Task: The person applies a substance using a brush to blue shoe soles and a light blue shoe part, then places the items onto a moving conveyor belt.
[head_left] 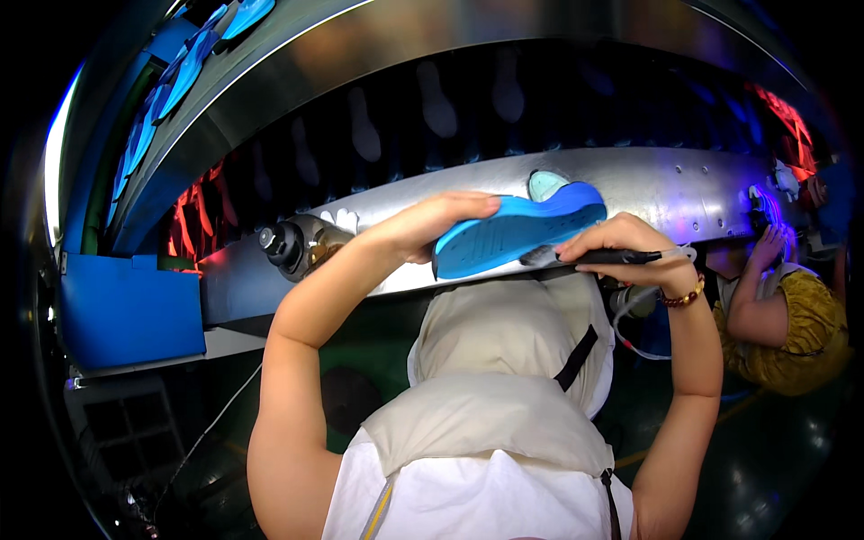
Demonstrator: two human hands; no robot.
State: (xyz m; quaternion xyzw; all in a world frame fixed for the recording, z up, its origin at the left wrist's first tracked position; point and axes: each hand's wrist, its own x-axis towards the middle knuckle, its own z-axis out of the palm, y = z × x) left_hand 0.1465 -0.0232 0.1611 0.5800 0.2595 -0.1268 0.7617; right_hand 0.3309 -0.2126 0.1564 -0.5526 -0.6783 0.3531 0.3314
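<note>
Blue moulded shoe sole [504,236], single. Sits between both hands, raised over the near edge of a steel ledge [648,175]. Slants, left end nearer the body; turns a broad, grooved face toward the wearer, likely for a clear view along the surface.

Left hand [445,220]: partly closed around the left end of the sole, fingers over the far edge; probably placed there to steady the piece and leave most of the face uncovered.

Right hand [621,241]: closed in a pen-like pinch on a black-handled brush [641,257]. Points the bristles leftward at the near edge of the sole, seemingly for fine control; cannot tell whether in contact. Wears a beaded bracelet [684,295].

Thin pale tube [677,253], by the rear of the brush handle.

Mint-green rounded piece [546,184], behind the sole on the ledge, partly hidden; cannot tell whether a dish or another sole.

Black-knobbed fixture [282,245], at left on the ledge; interior, if any, not visible.

Blue box-like housing [130,310], far left; contents not shown.

Blue soles [184,76], several, in a row at upper left.

Pale sole-shaped forms [438,101], spaced along the dark recess beyond the ledge.

Co-worker [783,310], far right, one hand under violet light.
</note>
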